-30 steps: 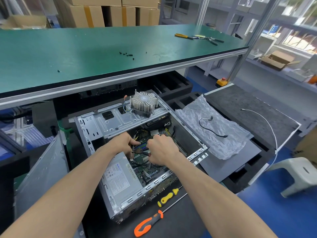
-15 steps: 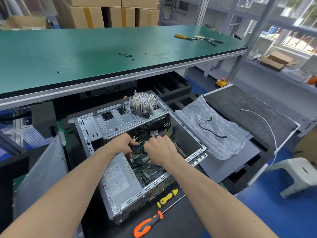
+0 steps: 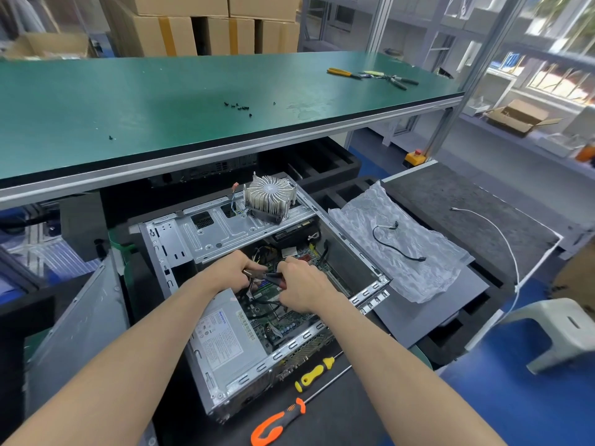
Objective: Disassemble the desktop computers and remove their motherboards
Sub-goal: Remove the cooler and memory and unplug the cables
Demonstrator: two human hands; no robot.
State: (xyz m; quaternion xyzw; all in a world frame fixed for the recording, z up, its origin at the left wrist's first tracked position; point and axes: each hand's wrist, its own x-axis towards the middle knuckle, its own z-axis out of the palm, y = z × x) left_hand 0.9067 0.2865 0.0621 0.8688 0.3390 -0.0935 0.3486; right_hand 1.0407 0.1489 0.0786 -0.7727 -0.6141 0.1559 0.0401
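Observation:
An open silver desktop case (image 3: 199,233) lies on its side on a low black surface. Its green motherboard (image 3: 289,320) shows inside, beside the grey power supply (image 3: 222,336). Both my hands reach into the case over the board. My left hand (image 3: 230,270) grips a bundle of dark cables (image 3: 269,276) from the left. My right hand (image 3: 306,284) holds the same bundle from the right, with a red part at its fingers. A round finned CPU cooler (image 3: 269,196) rests loose on top of the drive bracket.
A yellow screwdriver (image 3: 314,373) and an orange-black screwdriver (image 3: 277,423) lie in front of the case. The removed side panel (image 3: 77,323) leans at left. Foam wrap (image 3: 402,252) with a black cable lies at right. Several screws (image 3: 238,107) and pliers (image 3: 373,75) lie on the green bench (image 3: 128,101). A stool (image 3: 560,329) stands at right.
Both hands have shifted slightly up and inward inside the case, working on the cable bundle. The case and tools have not moved.

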